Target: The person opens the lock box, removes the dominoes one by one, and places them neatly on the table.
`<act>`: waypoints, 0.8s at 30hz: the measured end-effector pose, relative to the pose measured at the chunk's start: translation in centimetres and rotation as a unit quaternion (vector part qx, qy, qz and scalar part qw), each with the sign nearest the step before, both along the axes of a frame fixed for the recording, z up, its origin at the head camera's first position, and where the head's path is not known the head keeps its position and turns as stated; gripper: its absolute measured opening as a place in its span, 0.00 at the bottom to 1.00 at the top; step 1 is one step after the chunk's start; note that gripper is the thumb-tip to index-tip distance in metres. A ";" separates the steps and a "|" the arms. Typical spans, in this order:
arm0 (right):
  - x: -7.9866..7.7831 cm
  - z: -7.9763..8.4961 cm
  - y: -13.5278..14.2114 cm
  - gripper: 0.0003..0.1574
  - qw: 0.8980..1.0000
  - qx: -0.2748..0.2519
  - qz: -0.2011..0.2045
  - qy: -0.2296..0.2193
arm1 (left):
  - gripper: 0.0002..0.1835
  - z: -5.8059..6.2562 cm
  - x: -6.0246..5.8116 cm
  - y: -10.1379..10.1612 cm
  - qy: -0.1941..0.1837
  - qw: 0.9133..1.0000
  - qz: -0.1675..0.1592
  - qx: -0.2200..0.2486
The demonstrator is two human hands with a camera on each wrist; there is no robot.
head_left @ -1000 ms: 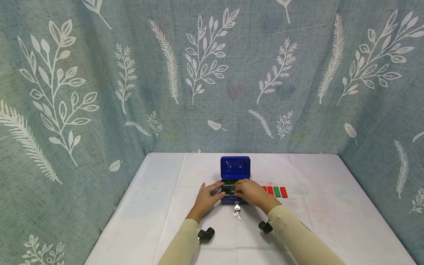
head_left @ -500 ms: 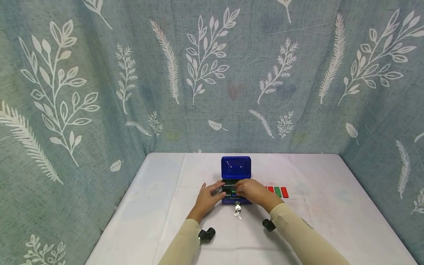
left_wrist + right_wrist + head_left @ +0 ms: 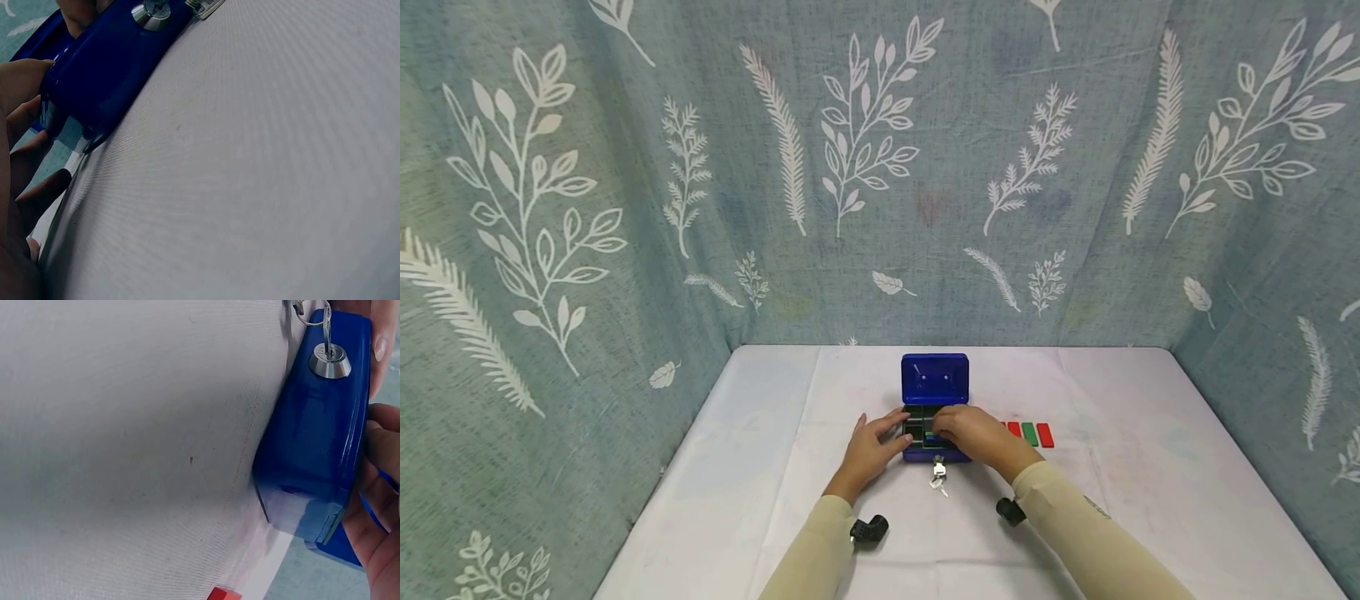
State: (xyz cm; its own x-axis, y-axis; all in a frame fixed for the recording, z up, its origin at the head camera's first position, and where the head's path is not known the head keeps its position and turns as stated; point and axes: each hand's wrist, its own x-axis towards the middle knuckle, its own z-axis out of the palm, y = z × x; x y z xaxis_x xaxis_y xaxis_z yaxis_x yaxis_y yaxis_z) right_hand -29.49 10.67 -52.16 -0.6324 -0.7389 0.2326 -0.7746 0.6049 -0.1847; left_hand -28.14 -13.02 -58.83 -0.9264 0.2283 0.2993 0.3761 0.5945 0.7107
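Note:
A blue metal cash box [image 3: 916, 456] stands on the white table, lid [image 3: 935, 379] raised, with a dark divided tray [image 3: 913, 423] inside. My left hand [image 3: 867, 454] rests against its left side; the left wrist view has the thumb on the top edge and fingers spread along the side. My right hand [image 3: 976, 435] reaches over the right rim, fingers bent down into a front compartment. Beside those fingertips a small blue strip [image 3: 932, 437] shows in the tray. Whether they pinch anything I cannot tell. Keys [image 3: 939, 479] hang from the front lock [image 3: 330, 361].
To the right of the box, red tiles [image 3: 1046, 435] and a green tile [image 3: 1030, 434] lie in a row, partly behind my right hand. A leaf-patterned curtain [image 3: 880, 208] hangs behind the table.
My right hand has shifted slightly right, its fingertips still in the tray. Less of the green strip by them shows now, and the blue strip is plainer. My left hand keeps its place.

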 end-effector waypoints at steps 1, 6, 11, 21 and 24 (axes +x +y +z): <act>0.0 0.0 0.0 0.08 1.000 0.001 0.002 0.002 | 0.26 0.0 0.0 0.0 0.001 1.000 0.000 0.000; 0.1 -0.2 0.0 0.09 1.000 0.023 0.002 0.019 | 0.26 0.1 0.1 0.0 -0.001 1.000 0.001 0.000; 0.2 0.2 -0.1 0.08 0.999 0.037 0.001 0.020 | 0.25 0.2 0.0 0.0 -0.002 1.000 0.000 -0.001; 0.0 0.7 -0.3 0.06 0.998 0.049 0.011 0.030 | 0.25 0.1 -0.1 0.0 -0.009 1.000 0.000 0.006; 0.0 0.7 -0.4 0.05 0.997 0.058 0.006 0.046 | 0.25 0.0 -0.1 0.0 -0.009 1.000 0.002 0.007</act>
State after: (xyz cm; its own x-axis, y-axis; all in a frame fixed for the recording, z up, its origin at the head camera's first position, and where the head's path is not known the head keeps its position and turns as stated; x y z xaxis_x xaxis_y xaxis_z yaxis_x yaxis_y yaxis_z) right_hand -29.46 10.23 -51.49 -0.6031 -0.7716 0.2022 -0.7925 0.6085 -0.0415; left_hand -28.21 -13.02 -58.81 -0.9327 0.2201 0.2856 0.3605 0.5868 0.7251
